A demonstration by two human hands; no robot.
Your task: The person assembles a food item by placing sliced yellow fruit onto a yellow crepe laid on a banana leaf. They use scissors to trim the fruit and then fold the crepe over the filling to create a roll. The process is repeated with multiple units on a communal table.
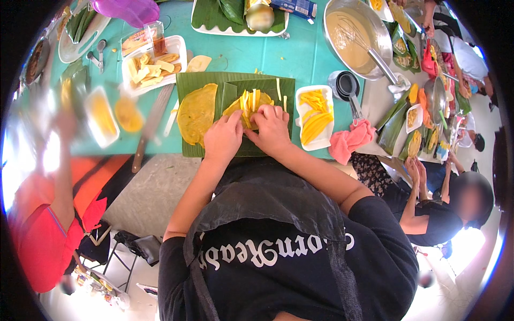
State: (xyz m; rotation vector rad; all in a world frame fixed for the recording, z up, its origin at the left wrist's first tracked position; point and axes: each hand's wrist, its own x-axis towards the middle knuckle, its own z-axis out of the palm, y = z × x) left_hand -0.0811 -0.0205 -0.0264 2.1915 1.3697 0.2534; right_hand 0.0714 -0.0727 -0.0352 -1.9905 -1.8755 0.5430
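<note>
Because the strip-topped yellow round (231, 109) lies on the right half of the green leaf (201, 76), close under both hands, its thin sheet looks like the part most likely to fail. The left hand (224, 136) and the right hand (272, 128) come together over the leaf, fingers bent down at the round's near side; whether the thumbs pinch its edge underneath, I cannot tell. If the fingers pull harder on one side, the sheet could tear, or the yellow strips (249, 100) bundled on it could slide out toward the leaf's far edge. Two pale strips (278, 88) lie loose at the leaf's right, where a sweep of the right hand might push them off. The flat yellow round (197, 112) on the leaf's left half sits near the left hand, so a careless wrist could crease it or drag it along. Left of the leaf, the large knife (159, 109) lies with its handle jutting past the table edge; a passing body could knock it down.
</note>
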